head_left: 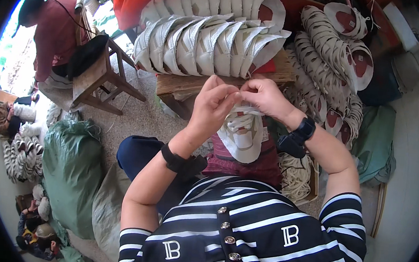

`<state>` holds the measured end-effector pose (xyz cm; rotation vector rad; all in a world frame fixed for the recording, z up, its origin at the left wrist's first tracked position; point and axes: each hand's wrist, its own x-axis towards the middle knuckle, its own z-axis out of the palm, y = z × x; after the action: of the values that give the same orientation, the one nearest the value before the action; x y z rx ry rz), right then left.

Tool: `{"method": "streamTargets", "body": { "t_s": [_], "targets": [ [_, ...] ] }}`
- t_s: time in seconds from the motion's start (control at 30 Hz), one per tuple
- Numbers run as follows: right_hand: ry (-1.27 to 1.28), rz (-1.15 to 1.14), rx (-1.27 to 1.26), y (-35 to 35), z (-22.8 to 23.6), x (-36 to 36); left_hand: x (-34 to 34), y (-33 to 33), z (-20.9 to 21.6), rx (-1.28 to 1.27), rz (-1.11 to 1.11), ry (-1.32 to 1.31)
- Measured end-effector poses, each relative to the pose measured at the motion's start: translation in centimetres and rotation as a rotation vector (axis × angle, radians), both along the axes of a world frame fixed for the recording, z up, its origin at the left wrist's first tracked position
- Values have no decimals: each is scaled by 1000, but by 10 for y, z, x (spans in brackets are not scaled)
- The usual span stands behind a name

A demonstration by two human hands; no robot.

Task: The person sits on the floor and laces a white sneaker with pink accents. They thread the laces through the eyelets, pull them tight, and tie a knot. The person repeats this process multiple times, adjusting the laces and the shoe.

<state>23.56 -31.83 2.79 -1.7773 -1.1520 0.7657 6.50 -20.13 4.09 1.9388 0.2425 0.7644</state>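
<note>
- Striped dark-and-white shirt [241,222] with a row of metallic buttons fills the near part of the view, both sleeves ending above the elbow.
- Left hand [214,102], with a black band [180,162] at the wrist, is raised above the lap; its thumb and fingertips are pinched together, the other fingers curled.
- Right hand [267,99], wearing a black wrist device [301,134], meets it from the other side, thumb and forefinger likewise brought together. Whatever sits between the fingertips is too small to tell.
- Pale shoe upper [242,136] lies just below the two pinched grips, its rounded toe toward the wearer's body and its laced end close under the fingers; whether either hand touches it, I cannot tell.
- Maroon patterned cloth [268,163] over the lap lies beneath the upper.
- Beyond the hands, a wooden bench [173,85] bears two rows of nested pale uppers [191,46].
- To the right, more nested uppers [324,49] are heaped; nearer the lap, a box of pale laces [295,179] stands.
- To the left are a green sack [70,174], a wooden stool [95,82] and a seated co-worker in a red top [62,31].
</note>
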Motion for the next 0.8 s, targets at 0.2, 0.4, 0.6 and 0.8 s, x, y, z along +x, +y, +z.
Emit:
{"method": "streamTargets", "body": {
  "t_s": [0.2, 0.4, 0.6, 0.8],
  "targets": [
    [-103, -136, 270, -13, 11, 3, -33, 8, -49, -164, 266, 21],
    [-88, 17, 78, -41, 15, 20, -53, -13, -58, -140, 200, 150],
    [-473, 147, 60, -43, 18, -12, -38, -13, -60, -132, 141, 271],
    [-484, 168, 0, -43, 23, -17, -62, 4, -54, -101, 18, 338]
  ]
}}
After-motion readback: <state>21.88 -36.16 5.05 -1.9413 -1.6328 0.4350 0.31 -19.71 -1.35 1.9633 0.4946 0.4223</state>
